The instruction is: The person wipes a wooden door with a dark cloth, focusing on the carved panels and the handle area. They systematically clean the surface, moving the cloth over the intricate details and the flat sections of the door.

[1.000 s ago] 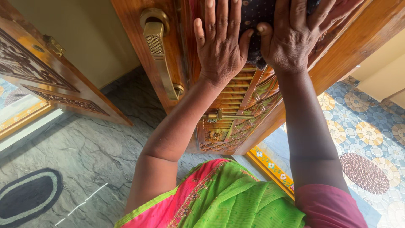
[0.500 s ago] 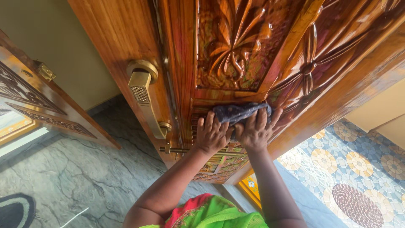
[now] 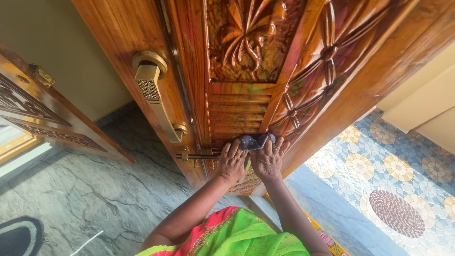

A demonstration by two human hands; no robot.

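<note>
- Head view: the left hand (image 3: 232, 161) lies flat on the glossy carved wooden door (image 3: 246, 99), fingers stretched out and together, fingertips touching the edge of a crumpled dark blue cloth (image 3: 256, 141).
- Right beside it, the right hand (image 3: 268, 159) presses on the same cloth, fingers spread over its lower edge; they lie on it rather than closing around it.
- The cloth sits low on the door panel, just under the ribbed horizontal slats, at the foot of the diagonal flower-carved strip.
- Just left of the left hand, a slim brass sliding bolt (image 3: 196, 155) runs across the door; above it hangs a long brass pull handle (image 3: 156, 97).
- No containers in sight here.
- Bottom of frame: a green and pink garment (image 3: 237, 237).
- Left, grey marbled floor (image 3: 85, 199) with a dark oval mat (image 3: 19, 235); right, blue patterned tiles (image 3: 403, 166) carrying a round brown woven mat (image 3: 397, 213).
</note>
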